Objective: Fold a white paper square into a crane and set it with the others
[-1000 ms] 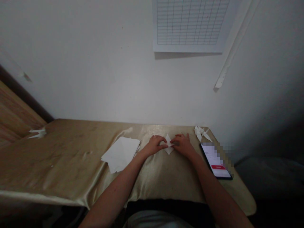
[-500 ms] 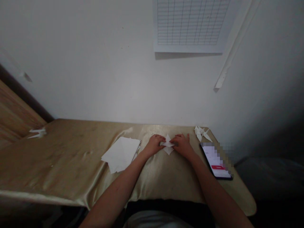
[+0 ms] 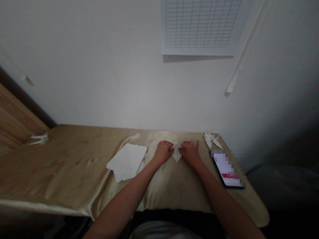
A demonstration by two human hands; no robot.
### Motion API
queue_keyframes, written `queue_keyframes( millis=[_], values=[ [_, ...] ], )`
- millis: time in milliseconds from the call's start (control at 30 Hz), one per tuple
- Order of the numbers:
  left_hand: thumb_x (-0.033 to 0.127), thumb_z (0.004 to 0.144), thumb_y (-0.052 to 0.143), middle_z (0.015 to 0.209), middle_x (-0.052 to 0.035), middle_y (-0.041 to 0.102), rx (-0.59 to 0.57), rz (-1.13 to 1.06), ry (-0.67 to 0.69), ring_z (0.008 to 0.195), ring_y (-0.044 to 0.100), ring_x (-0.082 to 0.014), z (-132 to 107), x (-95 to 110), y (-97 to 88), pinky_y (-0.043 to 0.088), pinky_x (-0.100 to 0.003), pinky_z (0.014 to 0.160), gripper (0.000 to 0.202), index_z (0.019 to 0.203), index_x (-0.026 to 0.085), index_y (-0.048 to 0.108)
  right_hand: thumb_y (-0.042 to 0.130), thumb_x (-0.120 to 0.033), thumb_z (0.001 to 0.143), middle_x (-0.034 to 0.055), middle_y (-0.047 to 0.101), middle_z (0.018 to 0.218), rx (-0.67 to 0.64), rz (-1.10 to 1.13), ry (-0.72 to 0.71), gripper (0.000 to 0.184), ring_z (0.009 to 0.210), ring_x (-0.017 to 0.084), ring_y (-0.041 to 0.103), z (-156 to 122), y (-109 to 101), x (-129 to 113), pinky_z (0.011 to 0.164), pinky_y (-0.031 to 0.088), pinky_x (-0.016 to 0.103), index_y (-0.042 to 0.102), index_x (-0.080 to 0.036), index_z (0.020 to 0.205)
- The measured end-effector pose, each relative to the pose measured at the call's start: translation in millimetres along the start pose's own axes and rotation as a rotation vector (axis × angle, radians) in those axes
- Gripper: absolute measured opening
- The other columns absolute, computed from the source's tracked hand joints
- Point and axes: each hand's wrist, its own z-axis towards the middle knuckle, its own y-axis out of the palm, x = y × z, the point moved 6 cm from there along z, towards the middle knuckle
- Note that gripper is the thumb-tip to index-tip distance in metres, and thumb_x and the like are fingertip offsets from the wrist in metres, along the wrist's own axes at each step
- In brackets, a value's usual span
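A small piece of white folded paper, diamond-shaped with a crease or slit down its middle, lies on the gold cloth between my hands. My left hand is closed on its left edge, thumb and fingers curled together. On the opposite edge my right hand pinches the paper, with one finger sticking up and away. The fingertips hide both side corners of the paper. Left of my left forearm rests a stack of white paper sheets, loosely piled.
A phone with a lit screen lies right of my right hand. Behind it sit folded paper cranes. Another white folded paper shape is at the far left. The gold-covered table meets the wall, where a grid sheet hangs.
The raised flap across the middle of the folded paper now lies flat, leaving a plain diamond. My fingers have shifted slightly along its sides; the other things stay put.
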Motion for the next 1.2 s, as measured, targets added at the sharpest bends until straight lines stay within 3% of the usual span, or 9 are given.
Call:
queue_keyframes(
  millis=[267, 800, 1200],
  values=[
    [0.023, 0.091, 0.061, 0.114, -0.0128, 0.073, 0.001, 0.062, -0.099, 0.113, 0.060, -0.0299, 1, 5, 1.9, 0.043, -0.046, 0.102, 0.018, 0.102, 0.017, 0.072, 0.054, -0.031, 0.094, 0.0099, 0.072, 0.113, 0.033, -0.022, 0.099, 0.021, 0.122, 0.029, 0.053, -1, 0, -5, 0.115, 0.000, 0.075, 0.073, -0.023, 0.092],
    [0.033, 0.089, 0.067, 0.112, -0.0045, 0.071, 0.050, 0.062, -0.247, 0.112, 0.056, -0.0256, -3, 5, 1.9, 0.037, -0.040, 0.101, 0.014, 0.096, 0.022, 0.071, 0.058, -0.036, 0.092, 0.0095, 0.072, 0.112, 0.039, 0.010, 0.277, 0.022, 0.122, 0.031, 0.051, -2, 9, -5, 0.114, 0.007, 0.070, 0.073, -0.022, 0.102],
    [0.025, 0.084, 0.065, 0.117, -0.0026, 0.070, 0.063, -0.039, -0.310, 0.118, 0.053, -0.0260, -2, 0, 5.5, 0.033, -0.041, 0.107, 0.021, 0.104, 0.025, 0.073, 0.054, -0.024, 0.090, 0.0094, 0.068, 0.125, -0.004, 0.057, 0.325, 0.031, 0.130, 0.030, 0.047, -2, 12, 0, 0.117, 0.009, 0.066, 0.068, -0.025, 0.117]
  ],
)
